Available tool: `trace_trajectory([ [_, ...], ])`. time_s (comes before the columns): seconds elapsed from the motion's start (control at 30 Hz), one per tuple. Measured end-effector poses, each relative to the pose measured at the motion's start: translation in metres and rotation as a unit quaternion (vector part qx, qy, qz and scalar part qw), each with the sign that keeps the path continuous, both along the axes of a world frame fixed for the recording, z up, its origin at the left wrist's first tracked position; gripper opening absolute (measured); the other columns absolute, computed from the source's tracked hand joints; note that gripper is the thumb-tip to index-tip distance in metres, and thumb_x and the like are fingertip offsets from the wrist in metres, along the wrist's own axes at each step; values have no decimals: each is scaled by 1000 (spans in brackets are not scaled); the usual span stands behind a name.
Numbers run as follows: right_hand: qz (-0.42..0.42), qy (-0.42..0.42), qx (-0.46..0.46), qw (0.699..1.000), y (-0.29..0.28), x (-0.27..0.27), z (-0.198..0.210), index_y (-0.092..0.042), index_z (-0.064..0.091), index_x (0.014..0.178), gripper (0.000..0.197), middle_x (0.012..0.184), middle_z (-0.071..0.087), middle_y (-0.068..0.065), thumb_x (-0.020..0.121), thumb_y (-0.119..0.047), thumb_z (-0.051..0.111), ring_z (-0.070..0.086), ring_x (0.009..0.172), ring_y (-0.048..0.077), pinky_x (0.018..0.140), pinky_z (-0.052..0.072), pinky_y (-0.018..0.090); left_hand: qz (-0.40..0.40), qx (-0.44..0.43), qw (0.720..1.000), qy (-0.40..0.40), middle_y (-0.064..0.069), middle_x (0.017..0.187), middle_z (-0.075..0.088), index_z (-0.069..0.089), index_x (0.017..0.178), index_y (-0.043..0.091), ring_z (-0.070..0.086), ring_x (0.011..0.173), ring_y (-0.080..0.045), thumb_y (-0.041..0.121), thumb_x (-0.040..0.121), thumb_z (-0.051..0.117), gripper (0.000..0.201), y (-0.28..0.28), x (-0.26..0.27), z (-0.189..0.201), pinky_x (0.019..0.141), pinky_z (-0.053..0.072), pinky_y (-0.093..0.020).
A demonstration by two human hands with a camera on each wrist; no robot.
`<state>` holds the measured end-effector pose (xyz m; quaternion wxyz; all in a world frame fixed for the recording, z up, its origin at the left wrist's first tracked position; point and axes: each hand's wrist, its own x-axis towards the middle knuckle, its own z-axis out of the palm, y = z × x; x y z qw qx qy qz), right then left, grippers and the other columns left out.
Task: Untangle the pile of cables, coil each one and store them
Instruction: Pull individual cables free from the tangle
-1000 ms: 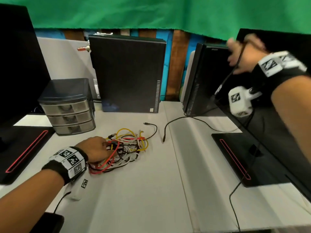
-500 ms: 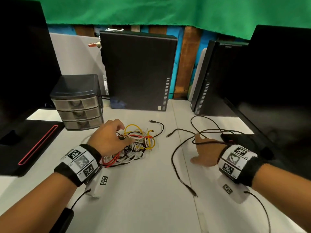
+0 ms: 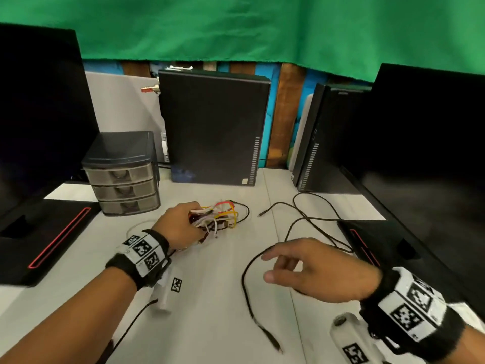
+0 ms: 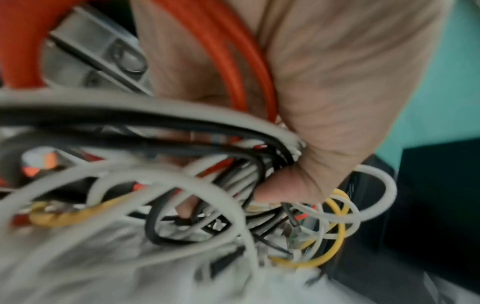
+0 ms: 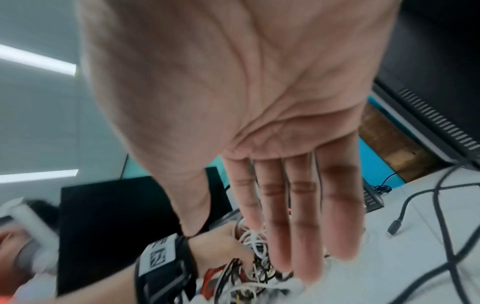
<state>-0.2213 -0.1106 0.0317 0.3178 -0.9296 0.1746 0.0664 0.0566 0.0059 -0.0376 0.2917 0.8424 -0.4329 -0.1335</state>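
Observation:
A tangle of red, yellow, white and black cables lies at the middle of the white table. My left hand grips the tangle's left side, and the left wrist view shows its fingers curled round a bunch of cables. A long black cable lies loose to the right, one plug end near the front. My right hand hovers over that cable with straight, relaxed fingers, holding nothing.
A small grey drawer unit stands at the back left. Two black computer cases stand at the back. Black monitors with flat bases flank both sides.
My right hand came down from the right monitor, let the black cable fall on the table and moved left, fingers straightened. My left hand closed round the tangle and bunched it up.

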Motion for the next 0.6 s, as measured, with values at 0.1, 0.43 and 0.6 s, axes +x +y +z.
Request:
trace_trajectory([
  [0.1,-87,-124,79,985,-2,0,-21,-37,69,114,25,93,71,-13,91,-47,67,63,91,3,78,49,18,-19,-115,983,144,5,71,69,64,80,20,64,67,-15,-1,75,72,23,9,-8,22,64,54,-30],
  [0.43,-229,-377,101,892,7,-6,-49,-29,74,94,8,95,71,-15,89,-23,74,66,87,8,59,44,16,-58,-187,870,452,-24,96,72,75,94,16,68,77,-33,-5,55,60,47,12,-48,45,76,54,-39],
  [0.6,-256,-471,37,843,2,1,-38,-28,74,84,4,86,70,-12,87,-26,76,64,79,15,63,45,21,-115,-104,901,406,-21,104,73,68,110,9,68,84,-30,1,58,63,53,8,-65,36,78,54,-38],
])
